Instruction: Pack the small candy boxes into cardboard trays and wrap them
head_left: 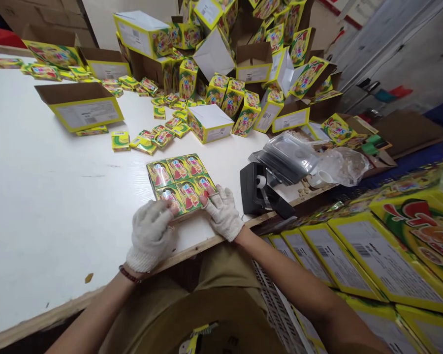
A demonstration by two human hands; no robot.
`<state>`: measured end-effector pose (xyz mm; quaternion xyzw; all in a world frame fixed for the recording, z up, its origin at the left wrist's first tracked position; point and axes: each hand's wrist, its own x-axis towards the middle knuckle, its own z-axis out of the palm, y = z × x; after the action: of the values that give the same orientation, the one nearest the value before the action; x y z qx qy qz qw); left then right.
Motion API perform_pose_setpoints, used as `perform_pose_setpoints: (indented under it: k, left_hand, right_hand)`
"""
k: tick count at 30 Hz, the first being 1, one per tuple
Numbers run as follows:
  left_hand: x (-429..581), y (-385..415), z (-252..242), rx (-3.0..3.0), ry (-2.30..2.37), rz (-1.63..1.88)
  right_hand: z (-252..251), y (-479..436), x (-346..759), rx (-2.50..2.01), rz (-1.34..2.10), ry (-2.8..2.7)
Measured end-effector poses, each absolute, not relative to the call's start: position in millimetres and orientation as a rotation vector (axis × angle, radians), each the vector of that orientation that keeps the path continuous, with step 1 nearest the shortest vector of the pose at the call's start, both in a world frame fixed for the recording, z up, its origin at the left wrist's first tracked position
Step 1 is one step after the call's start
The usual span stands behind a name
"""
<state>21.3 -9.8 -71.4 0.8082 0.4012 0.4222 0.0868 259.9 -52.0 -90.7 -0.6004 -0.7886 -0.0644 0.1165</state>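
Note:
A flat pack of small yellow-green candy boxes (179,168), set in two rows of three, lies on the white table near its front edge. A shiny film seems to cover it. My left hand (151,235), in a white knit glove with bare fingertips, is closed at the pack's near left corner, its fingers curled in against the boxes. At the near right corner, my right hand (224,212), gloved the same way, lies with fingers stretched out and fingertips on the pack. The near side of the pack is partly hidden by both hands.
A black tape dispenser (254,189) stands right of the pack, beside clear plastic trays (291,152). Loose small boxes (163,137) and an opened carton (88,110) lie behind. Cartons are heaped at the back; more large boxes (384,255) stand at lower right.

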Motion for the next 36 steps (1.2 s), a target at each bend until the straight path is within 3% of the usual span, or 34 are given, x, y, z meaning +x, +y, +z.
perform_pose_setpoints:
  k: [3,8,11,14,22,27,36]
  left_hand:
    - [14.6,3.3,-60.6,2.895,0.766,1.109]
    - [16.9,14.6,-52.3,3.052,0.692,1.127]
    - [19.8,19.2,-57.3,3.028,0.693,1.193]
    - [19.9,22.2,-64.8,3.033,0.611,1.197]
    - [20.5,3.1,-79.0,3.120,0.772,1.070]
    - [23.6,-9.8,-79.1,3.009,0.971,1.137]
    - [12.8,-10.7,-77.0,2.996,0.848,1.233]
  right_hand:
    - [-78.1,-65.3,264.7,-1.649,-0.145,-2.273]
    - [-45.9,-112.2,320.1,-1.860,-0.272,-1.502]
    - [-35.9,-132.6,358.5,-2.106,-0.074,-1.097]
    - [-35.5,-134.8,379.3,-2.182,0.215,-1.062]
    - [-39.1,-109.8,379.9,-2.067,0.350,-0.815]
    - [-33.9,-131.5,357.2,-1.898,0.259,-0.629]
    - [-59.7,-156.1,331.2,-1.756,0.564,-0.310]
